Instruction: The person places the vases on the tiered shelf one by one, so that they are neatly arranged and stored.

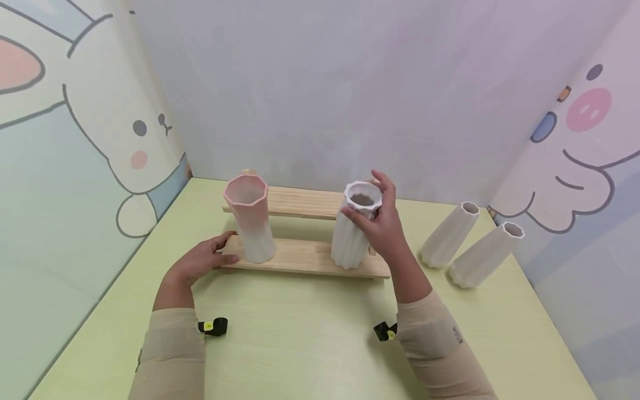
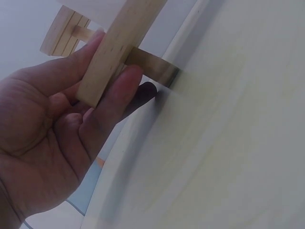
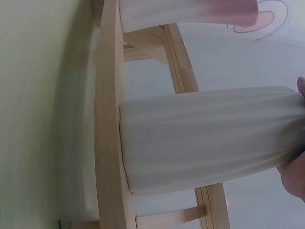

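Observation:
My left hand pinches the left end of the lower step of a two-step wooden rack. In the left wrist view, thumb and fingers lie on either side of the board end. A pink-and-white vase stands upright on that lower step near the left hand. Toward the step's right end, a white ribbed vase stands with its base on the board. My right hand grips this vase near its rim, thumb in front and fingers behind. In the right wrist view, the white vase touches the step.
Two more white vases stand on the pale green table to the right of the rack. A grey wall rises behind the rack, and cartoon-printed side walls flank the table.

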{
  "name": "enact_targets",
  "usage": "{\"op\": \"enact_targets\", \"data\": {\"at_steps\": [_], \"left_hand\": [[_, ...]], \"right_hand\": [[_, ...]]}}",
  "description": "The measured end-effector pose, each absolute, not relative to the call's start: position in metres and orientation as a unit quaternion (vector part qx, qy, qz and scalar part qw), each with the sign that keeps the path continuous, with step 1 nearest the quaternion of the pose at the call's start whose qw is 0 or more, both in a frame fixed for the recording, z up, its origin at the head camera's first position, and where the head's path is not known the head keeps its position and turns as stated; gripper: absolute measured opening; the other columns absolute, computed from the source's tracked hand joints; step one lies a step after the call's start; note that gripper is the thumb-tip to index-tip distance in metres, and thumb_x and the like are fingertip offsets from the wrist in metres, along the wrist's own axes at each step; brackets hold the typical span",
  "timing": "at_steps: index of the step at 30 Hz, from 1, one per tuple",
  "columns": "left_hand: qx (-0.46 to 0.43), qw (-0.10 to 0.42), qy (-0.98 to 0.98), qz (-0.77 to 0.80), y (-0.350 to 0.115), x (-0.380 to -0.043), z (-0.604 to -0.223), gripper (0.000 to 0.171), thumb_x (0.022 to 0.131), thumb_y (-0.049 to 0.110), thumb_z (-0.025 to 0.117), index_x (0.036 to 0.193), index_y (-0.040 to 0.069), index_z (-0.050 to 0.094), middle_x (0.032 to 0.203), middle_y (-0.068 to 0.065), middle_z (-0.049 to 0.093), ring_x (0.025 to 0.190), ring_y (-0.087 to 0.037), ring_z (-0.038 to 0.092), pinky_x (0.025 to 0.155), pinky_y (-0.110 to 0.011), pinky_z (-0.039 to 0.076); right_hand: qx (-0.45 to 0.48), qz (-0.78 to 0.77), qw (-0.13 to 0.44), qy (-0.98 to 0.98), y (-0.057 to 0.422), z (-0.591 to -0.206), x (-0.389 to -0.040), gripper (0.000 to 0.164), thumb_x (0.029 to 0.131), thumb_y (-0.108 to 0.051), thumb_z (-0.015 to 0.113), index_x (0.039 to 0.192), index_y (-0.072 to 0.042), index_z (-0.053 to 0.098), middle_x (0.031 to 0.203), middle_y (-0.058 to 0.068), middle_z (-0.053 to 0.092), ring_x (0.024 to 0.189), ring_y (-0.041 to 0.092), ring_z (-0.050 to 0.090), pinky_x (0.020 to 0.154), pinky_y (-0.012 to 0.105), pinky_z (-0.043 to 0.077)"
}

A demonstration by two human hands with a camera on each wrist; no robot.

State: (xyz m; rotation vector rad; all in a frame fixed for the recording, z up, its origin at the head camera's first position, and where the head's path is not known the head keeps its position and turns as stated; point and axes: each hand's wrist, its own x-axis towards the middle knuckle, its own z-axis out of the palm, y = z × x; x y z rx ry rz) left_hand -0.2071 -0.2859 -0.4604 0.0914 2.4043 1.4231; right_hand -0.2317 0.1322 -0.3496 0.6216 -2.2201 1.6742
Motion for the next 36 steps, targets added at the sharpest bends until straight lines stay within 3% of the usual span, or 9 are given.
{"op": "enact_targets", "data": {"at_steps": [13, 30, 33, 36], "left_hand": [[0.038, 0.173, 0.841, 0.511, -0.286, -0.207, -0.462, 0.093, 0.086, 0.046, 0.072, 0.158, 0.025, 0.018, 0.163, -0.013, 0.019, 0.134, -0.033, 0.045, 0.111, -0.055, 0.036], [0.024, 0.179, 0.844, 0.505, -0.287, -0.207, -0.458, 0.1, 0.083, 0.049, 0.074, 0.159, 0.023, 0.014, 0.164, -0.015, 0.011, 0.147, -0.04, 0.022, 0.114, -0.062, 0.026], [0.026, 0.181, 0.844, 0.504, -0.286, -0.205, -0.458, 0.099, 0.084, 0.049, 0.073, 0.159, 0.023, 0.014, 0.164, -0.015, 0.011, 0.145, -0.04, 0.027, 0.113, -0.062, 0.026], [0.028, 0.181, 0.843, 0.506, -0.286, -0.205, -0.458, 0.099, 0.084, 0.049, 0.073, 0.159, 0.024, 0.013, 0.164, -0.014, 0.012, 0.143, -0.038, 0.033, 0.114, -0.062, 0.026]], "right_hand": [[0.21, 0.592, 0.145, -0.764, 0.131, -0.349, -0.23, 0.091, 0.084, -0.016, 0.078, 0.152, -0.03, 0.019, 0.14, 0.003, 0.042, 0.114, 0.018, 0.052, 0.095, 0.04, 0.046], [0.214, 0.593, 0.162, -0.759, 0.132, -0.351, -0.23, 0.095, 0.082, -0.017, 0.081, 0.151, -0.03, 0.018, 0.139, 0.005, 0.045, 0.117, 0.02, 0.052, 0.097, 0.045, 0.046], [0.238, 0.593, 0.167, -0.751, 0.135, -0.354, -0.229, 0.097, 0.082, -0.017, 0.081, 0.152, -0.028, 0.014, 0.142, 0.004, 0.045, 0.12, 0.02, 0.052, 0.101, 0.037, 0.044], [0.281, 0.589, 0.186, -0.735, 0.142, -0.357, -0.228, 0.098, 0.083, -0.03, 0.079, 0.153, -0.022, 0.012, 0.147, 0.006, 0.043, 0.124, 0.022, 0.05, 0.104, 0.031, 0.04]]}}
